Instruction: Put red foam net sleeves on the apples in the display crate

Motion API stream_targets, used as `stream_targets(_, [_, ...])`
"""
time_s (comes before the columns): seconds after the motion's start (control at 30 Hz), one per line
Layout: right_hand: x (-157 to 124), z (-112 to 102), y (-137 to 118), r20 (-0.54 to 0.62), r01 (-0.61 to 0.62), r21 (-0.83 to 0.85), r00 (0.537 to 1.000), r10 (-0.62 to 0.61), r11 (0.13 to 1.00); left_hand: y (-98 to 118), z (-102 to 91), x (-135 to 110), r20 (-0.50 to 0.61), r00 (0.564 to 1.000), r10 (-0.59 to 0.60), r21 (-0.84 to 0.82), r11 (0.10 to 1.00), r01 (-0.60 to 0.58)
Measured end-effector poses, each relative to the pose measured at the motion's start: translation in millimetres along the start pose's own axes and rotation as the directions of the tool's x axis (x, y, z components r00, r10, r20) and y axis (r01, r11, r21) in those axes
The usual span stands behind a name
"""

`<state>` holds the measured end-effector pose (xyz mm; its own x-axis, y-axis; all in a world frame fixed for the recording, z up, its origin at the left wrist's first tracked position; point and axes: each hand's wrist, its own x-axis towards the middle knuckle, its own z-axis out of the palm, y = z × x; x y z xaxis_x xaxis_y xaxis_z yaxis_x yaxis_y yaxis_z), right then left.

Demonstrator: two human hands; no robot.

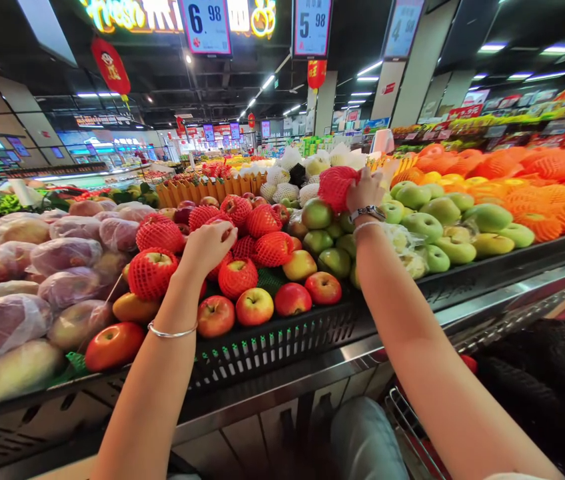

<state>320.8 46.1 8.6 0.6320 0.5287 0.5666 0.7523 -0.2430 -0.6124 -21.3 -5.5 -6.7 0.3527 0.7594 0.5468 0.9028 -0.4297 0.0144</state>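
My left hand reaches over a pile of red apples, its fingers curled down onto one of them; what it grips is hidden by the hand. A thin bangle circles that wrist. My right hand, wearing a watch, is raised above the pile and closed on an apple in a red foam net. Several other netted apples lie among the bare ones in a black crate.
Green apples lie to the right, with orange-netted fruit beyond. Plastic-wrapped fruit fills the left. White-netted pears sit behind. A metal shelf edge runs in front. A cart stands below right.
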Motion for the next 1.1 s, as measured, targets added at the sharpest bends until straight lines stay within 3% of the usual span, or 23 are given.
stream_targets(0.33, [1, -5, 0, -0.188, -0.145, 0.143, 0.967, 0.171, 0.979, 2, -0.8, 0, -0.026, 1.0, -0.003, 0.004, 1.0, 0.003])
stream_targets(0.47, [3, -8, 6, -0.356, 0.141, 0.234, 0.933, -0.05, 0.962, 3, -2.6, -1, -0.077, 0.996, -0.038, -0.025, 0.999, 0.036])
stream_targets(0.6, [-16, -10, -8, -0.274, 0.411, 0.222, 0.897, -0.347, 0.885, 9, -5.7, -4, -0.26, 0.965, -0.028, -0.259, 0.965, -0.041])
stream_targets(0.67, [-36, -9, -24, -0.209, 0.576, 0.233, 0.817, -0.538, 0.784, 16, -5.4, -5, -0.326, 0.945, 0.02, -0.446, 0.879, -0.172])
stream_targets(0.73, [-58, -6, -41, -0.187, 0.708, 0.27, 0.703, -0.686, 0.652, 24, -2.9, -4, -0.302, 0.951, 0.068, -0.617, 0.747, -0.249])
stream_targets(0.8, [-78, -3, -53, -0.183, 0.802, 0.311, 0.578, -0.796, 0.51, 30, 1.5, -1, -0.23, 0.972, 0.046, -0.742, 0.638, -0.205])
stream_targets(0.87, [-92, -2, -59, -0.175, 0.836, 0.347, 0.502, -0.847, 0.424, 32, 6.5, 4, -0.149, 0.986, -0.07, -0.828, 0.554, -0.085])
stream_targets(0.93, [-99, -3, -61, -0.162, 0.834, 0.384, 0.484, -0.86, 0.397, 31, 9.6, 7, -0.065, 0.985, -0.161, -0.897, 0.441, 0.013])
stream_targets(1.0, [-102, -4, -60, -0.157, 0.817, 0.423, 0.493, -0.856, 0.393, 27, 9.5, 8, 0.026, 0.986, -0.163, -0.949, 0.307, 0.076])
stream_targets(1.1, [-101, -2, -59, -0.182, 0.769, 0.479, 0.559, -0.809, 0.424, 22, 4.2, 6, 0.084, 0.981, -0.174, -0.983, 0.146, 0.11])
